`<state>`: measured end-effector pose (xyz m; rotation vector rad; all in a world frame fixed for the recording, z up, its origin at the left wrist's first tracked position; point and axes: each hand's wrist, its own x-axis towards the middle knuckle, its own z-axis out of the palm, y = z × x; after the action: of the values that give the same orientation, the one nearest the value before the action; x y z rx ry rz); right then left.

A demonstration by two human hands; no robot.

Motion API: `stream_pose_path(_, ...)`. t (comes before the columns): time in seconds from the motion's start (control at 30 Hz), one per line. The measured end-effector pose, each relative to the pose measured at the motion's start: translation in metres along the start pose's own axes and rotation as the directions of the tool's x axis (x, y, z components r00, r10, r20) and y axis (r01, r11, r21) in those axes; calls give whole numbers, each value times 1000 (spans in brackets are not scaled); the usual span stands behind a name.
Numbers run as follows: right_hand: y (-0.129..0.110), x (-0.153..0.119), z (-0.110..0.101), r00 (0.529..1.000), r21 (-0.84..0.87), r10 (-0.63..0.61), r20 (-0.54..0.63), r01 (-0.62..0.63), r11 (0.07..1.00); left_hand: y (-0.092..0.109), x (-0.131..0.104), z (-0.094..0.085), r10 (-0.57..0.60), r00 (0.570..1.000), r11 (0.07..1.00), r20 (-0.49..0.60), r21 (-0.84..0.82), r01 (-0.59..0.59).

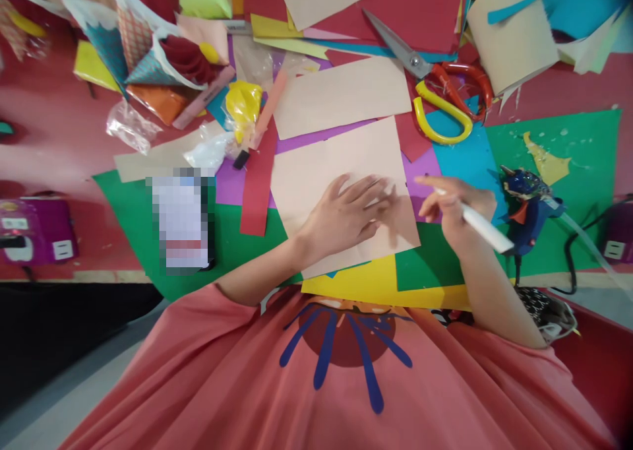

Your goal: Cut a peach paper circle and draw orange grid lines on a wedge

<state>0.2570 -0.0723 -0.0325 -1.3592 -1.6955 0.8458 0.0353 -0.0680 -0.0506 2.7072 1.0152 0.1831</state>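
A beige sheet of paper [316,173] lies before me over purple, green and yellow sheets. My left hand [343,216] rests over it with fingers stretched out and spread, holding nothing; the fingertips are slightly blurred. Just past the sheet's right edge, my right hand [457,209] is closed around a white pen [487,229], whose back end points down to the right. The pen's tip is hard to make out near the fingers. A second beige piece [341,97] lies above the sheet, and a narrow red paper strip [256,202] runs along its left.
Scissors [418,67] with red and yellow handles lie at upper right. A blue glue gun [529,219] sits on green paper at right. The phone [180,222] is at left, near a purple socket box [37,232]. Paper cones [148,57] and stacked coloured sheets [341,8] fill the back.
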Motion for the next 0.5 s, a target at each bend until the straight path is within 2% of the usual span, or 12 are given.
stream_pose_path(0.03,-5,-5,-2,993,-71,-100,69,105,992,3,0,-2,-32,999,999,0,0,32)
stream_pose_path(0.07,-10,-10,-3,961,-143,-212,180,238,961,6,0,-4,-71,997,997,5,0,71)
stream_pose_path(0.17,-17,-21,-3,855,-311,-329,402,465,829,10,1,-14,-210,977,978,26,15,210)
stream_pose_path(0.23,-15,-22,-2,829,-359,-335,448,510,781,8,0,-21,-279,960,960,26,41,278)
stream_pose_path(0.33,-6,-17,0,822,-411,-306,480,519,749,-1,-3,-26,-311,950,947,-5,85,311)
stream_pose_path(0.4,0,-10,1,823,-426,-274,498,507,749,-6,-4,-24,-284,958,954,-43,88,287)
stream_pose_path(0.5,5,4,4,831,-388,-222,510,453,803,-11,-3,-17,-150,983,985,-105,65,157)
